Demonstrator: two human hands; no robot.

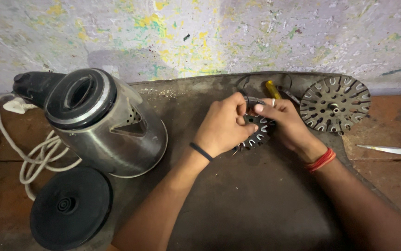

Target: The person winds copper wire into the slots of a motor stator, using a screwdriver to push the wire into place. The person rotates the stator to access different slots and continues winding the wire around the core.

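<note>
While hands (251,123) work, kettle (103,123) lies beside.

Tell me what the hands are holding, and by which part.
Both hands hold one round slotted metal disc. The left hand grips its upper left rim, and the right hand pinches its top edge with the fingers.
</note>
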